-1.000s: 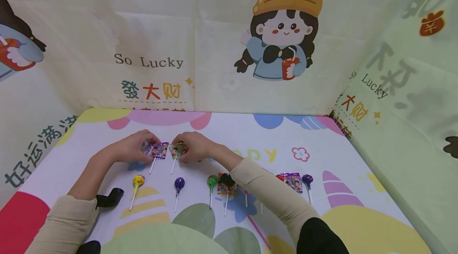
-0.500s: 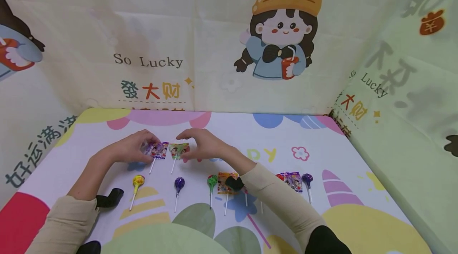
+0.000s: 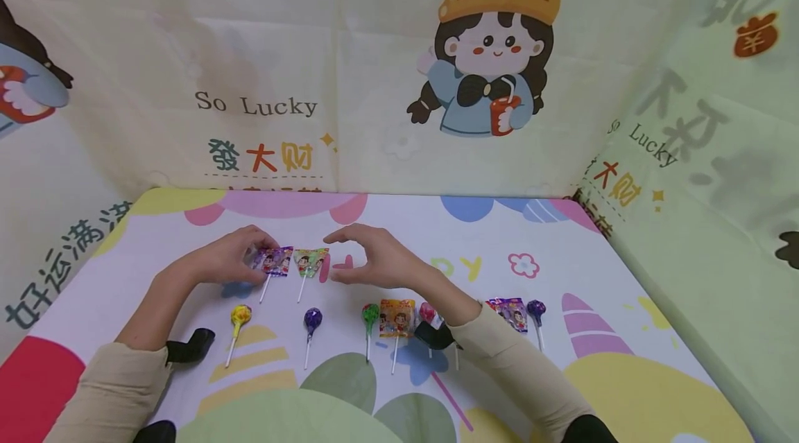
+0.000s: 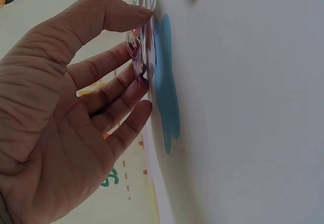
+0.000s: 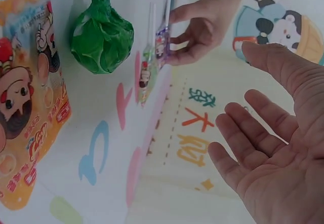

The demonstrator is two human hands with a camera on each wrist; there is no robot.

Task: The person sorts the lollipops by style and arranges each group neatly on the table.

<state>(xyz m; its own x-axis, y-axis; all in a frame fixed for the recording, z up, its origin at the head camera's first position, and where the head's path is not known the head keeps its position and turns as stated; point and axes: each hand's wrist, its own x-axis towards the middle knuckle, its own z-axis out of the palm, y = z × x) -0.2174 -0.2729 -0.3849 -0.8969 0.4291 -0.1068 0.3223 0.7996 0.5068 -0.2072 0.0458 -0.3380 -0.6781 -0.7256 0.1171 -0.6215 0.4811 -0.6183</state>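
On the left, my left hand (image 3: 234,256) holds the edge of a purple-wrapped lollipop (image 3: 277,261) between thumb and fingers; its white stick points toward me on the table. In the left wrist view the thumb lies on the clear wrapper (image 4: 135,54). Just right of it a lollipop in a flat green wrapper (image 3: 310,263) lies with nobody touching it. My right hand (image 3: 387,257) hovers to the right of that lollipop, thumb and fingers spread apart. The right wrist view also shows this hand (image 5: 273,143) with nothing in it.
Nearer me lies a row of lollipops: yellow (image 3: 241,316), round purple (image 3: 313,320), round green (image 3: 371,315) and an orange packet one (image 3: 397,318). A purple packet (image 3: 512,313) and another round purple lollipop (image 3: 536,311) lie right, beside my sleeve. A printed cloth wall (image 3: 374,166) stands behind the table.
My right hand has let go of the green-wrapped lollipop and drawn back to the right, its fingers spreading. The left hand has stayed on the purple-wrapped one.
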